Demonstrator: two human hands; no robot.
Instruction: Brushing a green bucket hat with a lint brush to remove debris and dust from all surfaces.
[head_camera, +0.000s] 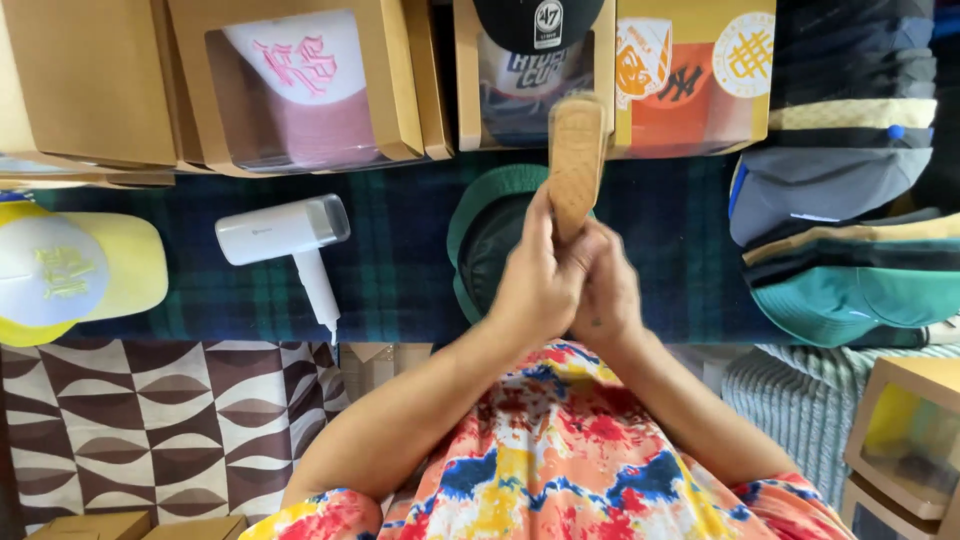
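- The left hand (535, 285) and the right hand (605, 290) press together around the lower end of a tan cardboard strip (577, 160), both closed in a grip on it.
- The strip stands up from the hands, its rounded top end reaching the row of boxes along the far edge of the plaid blanket (400, 250).
- Under the hands, near the middle of the blanket, lies a green cap (480, 225) with its dark inside showing; whether a hand touches it I cannot tell.
- To the left on the blanket rests a white handheld steamer (290, 240), handle pointing toward the near edge.
- At the blanket's left edge sits a yellow and white cap (70, 270).
- At the right edge, a stack of caps (850, 240) in grey, black and teal.
- Along the far edge stand cardboard boxes with clear windows, one holding a pink and white cap (305, 90).
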